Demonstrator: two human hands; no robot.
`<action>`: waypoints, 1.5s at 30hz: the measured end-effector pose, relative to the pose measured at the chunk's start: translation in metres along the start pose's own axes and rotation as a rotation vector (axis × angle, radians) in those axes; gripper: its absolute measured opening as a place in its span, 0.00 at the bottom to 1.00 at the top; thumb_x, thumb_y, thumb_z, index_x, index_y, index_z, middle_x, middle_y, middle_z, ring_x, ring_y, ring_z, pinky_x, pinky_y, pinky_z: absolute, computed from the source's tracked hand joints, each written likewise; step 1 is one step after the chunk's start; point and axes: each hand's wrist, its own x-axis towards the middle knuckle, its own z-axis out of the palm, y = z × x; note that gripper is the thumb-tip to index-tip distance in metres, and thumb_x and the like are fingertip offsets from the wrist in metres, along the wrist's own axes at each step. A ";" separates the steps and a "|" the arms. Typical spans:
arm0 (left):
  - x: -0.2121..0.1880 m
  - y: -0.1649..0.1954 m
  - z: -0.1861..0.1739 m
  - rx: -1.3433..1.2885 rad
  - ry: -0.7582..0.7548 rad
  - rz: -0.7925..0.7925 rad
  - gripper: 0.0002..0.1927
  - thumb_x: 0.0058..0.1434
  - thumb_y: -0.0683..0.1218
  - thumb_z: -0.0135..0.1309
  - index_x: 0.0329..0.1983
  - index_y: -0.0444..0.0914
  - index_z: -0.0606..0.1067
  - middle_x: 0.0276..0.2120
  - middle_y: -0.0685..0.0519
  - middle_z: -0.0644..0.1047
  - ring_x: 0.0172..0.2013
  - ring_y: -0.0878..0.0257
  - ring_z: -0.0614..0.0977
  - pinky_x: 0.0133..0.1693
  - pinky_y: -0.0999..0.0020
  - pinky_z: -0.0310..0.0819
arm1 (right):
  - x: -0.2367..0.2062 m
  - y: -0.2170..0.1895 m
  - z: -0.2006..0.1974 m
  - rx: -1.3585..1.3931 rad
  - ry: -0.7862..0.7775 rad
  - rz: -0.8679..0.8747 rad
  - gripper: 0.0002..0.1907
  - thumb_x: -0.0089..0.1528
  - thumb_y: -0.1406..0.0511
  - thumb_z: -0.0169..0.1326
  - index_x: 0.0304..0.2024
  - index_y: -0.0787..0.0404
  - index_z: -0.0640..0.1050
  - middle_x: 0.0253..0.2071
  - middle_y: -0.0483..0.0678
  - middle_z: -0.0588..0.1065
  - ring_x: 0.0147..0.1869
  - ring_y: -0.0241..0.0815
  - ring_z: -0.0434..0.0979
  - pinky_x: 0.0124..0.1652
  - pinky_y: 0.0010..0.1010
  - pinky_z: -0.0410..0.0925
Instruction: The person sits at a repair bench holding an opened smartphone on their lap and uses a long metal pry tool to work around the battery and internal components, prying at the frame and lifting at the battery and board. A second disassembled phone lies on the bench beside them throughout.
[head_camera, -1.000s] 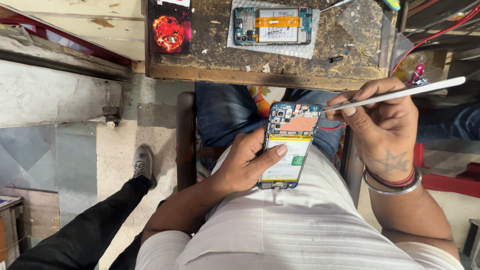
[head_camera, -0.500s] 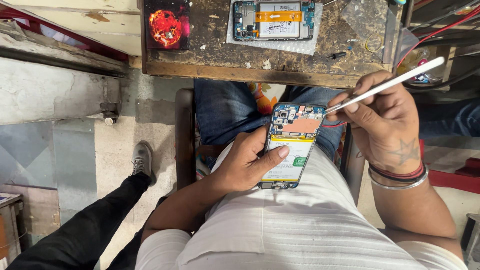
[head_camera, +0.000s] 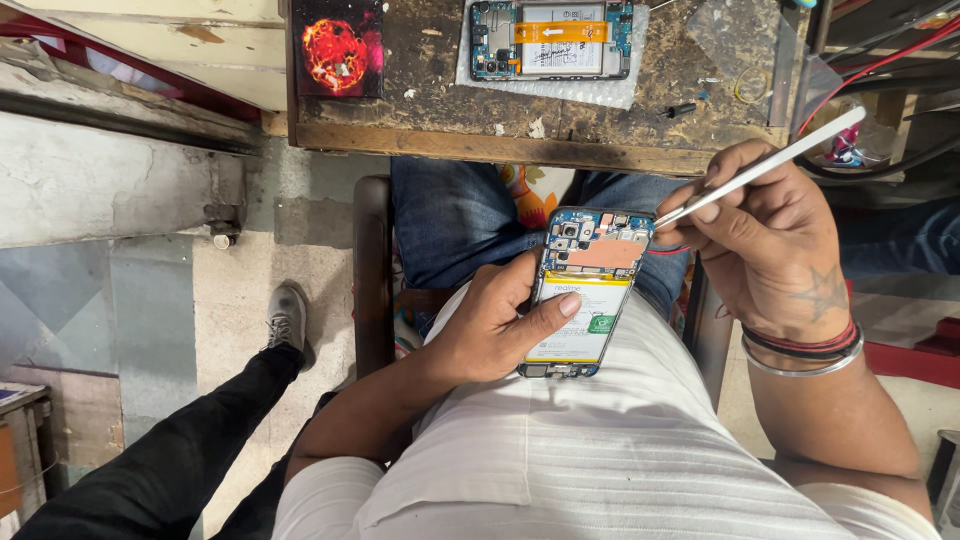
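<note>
My left hand (head_camera: 495, 325) holds an opened phone (head_camera: 585, 290) over my lap, its back cover off so the white battery and blue circuit board show; my thumb lies across the battery. My right hand (head_camera: 765, 235) grips silver tweezers (head_camera: 770, 165), whose tips touch the phone's top right corner. A second opened phone (head_camera: 550, 38) with an orange strip lies on a white sheet on the worn wooden bench (head_camera: 520, 145) in front of me.
A small box (head_camera: 338, 48) with a red fiery picture sits at the bench's left end. Red and black wires (head_camera: 880, 60) run along the right. Another person's black-trousered leg and grey shoe (head_camera: 287, 320) stand on the floor at left.
The view has drifted slightly. My right hand has tilted the tweezers, keeping the tips at the phone's top right corner. My left hand still holds the phone.
</note>
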 end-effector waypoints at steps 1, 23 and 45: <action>0.000 0.000 0.000 -0.001 -0.001 0.000 0.19 0.75 0.47 0.51 0.62 0.31 0.70 0.46 0.47 0.84 0.46 0.65 0.86 0.48 0.70 0.82 | 0.000 0.000 0.000 0.003 0.006 0.008 0.06 0.73 0.78 0.52 0.50 0.69 0.70 0.44 0.65 0.78 0.47 0.51 0.84 0.49 0.34 0.78; 0.001 0.001 -0.002 -0.012 0.001 -0.002 0.19 0.75 0.48 0.51 0.62 0.31 0.70 0.47 0.47 0.84 0.47 0.66 0.85 0.50 0.70 0.80 | -0.004 0.007 0.004 -0.140 -0.016 -0.188 0.07 0.73 0.79 0.52 0.49 0.67 0.69 0.44 0.61 0.77 0.51 0.51 0.83 0.52 0.37 0.78; 0.003 0.002 -0.002 0.029 0.000 -0.002 0.19 0.75 0.47 0.51 0.63 0.32 0.70 0.46 0.47 0.84 0.46 0.66 0.86 0.47 0.70 0.81 | -0.005 -0.012 0.033 -0.630 -0.091 -0.469 0.10 0.69 0.73 0.55 0.48 0.64 0.67 0.45 0.57 0.78 0.52 0.47 0.83 0.59 0.44 0.77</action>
